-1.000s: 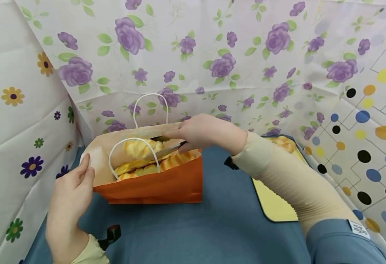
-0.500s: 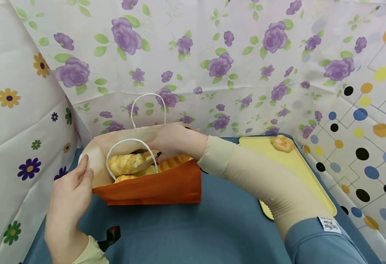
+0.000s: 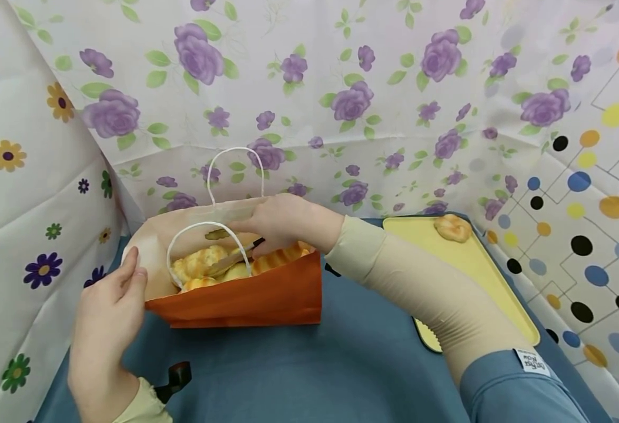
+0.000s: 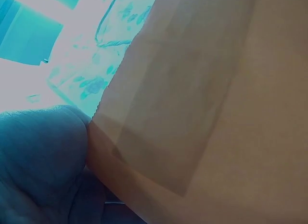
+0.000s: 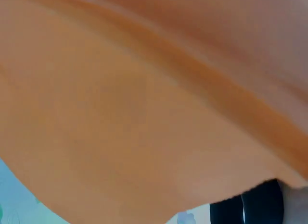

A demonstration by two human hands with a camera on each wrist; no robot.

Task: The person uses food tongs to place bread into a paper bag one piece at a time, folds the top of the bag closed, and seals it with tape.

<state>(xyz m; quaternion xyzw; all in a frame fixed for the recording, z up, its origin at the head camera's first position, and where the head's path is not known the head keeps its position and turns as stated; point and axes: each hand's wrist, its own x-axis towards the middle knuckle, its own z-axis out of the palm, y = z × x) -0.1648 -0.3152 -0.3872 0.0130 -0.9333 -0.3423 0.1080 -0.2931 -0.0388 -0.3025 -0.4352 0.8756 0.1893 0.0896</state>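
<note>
An orange paper bag with white cord handles stands on the table, its mouth spread and its pale inside showing. Several golden bread pieces lie in it. At the bag's left edge my left hand pinches the paper between thumb and fingers; the left wrist view shows this hand against the paper. My right hand reaches over the right side of the mouth and grips a pair of tongs. The tong arms stand apart, one beside the bread. Paper fills most of the right wrist view, hiding the fingers.
To the right lies a yellow tray with one bread roll in its far corner; my right forearm crosses over it. Blue cloth covers the table. Patterned curtains close in the back and both sides.
My right hand has moved left and down, lowering a bread piece held in the tongs into the bag. The tong arms have since spread apart. My left hand keeps its hold on the bag.
</note>
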